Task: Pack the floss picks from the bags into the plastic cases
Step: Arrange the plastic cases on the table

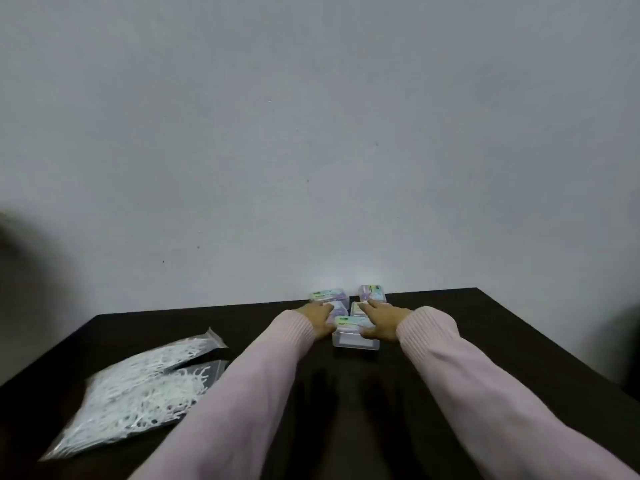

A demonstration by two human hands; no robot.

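- Bags [138,386] of white floss picks lie flat on the dark table [485,358], well to the left of both hands and nearer the person; no picks have reached the cases yet, as far as shows.
- Left hand [317,318] reaches the left side of the cluster of cases [346,306]; its fingers lie on a rear case, while its thumb side meets the front case [355,336]. Whether it presses or curls round anything I cannot tell.
- Right hand [379,320] mirrors it on the right side, forefinger stretched over a rear case, thumb on the front case's lid; a real hold is not clear.
- Risks, as I judge them: pulling the front case out could drag or topple its touching neighbours, since the cases sit packed against the wall; a lid snapped open carelessly could skid the light case away.
- Hard to make out: the fingertips, the lid labels, the exact count of cases and whether any lid is open. The picture is soft, and both sleeves run out at the bottom edge.
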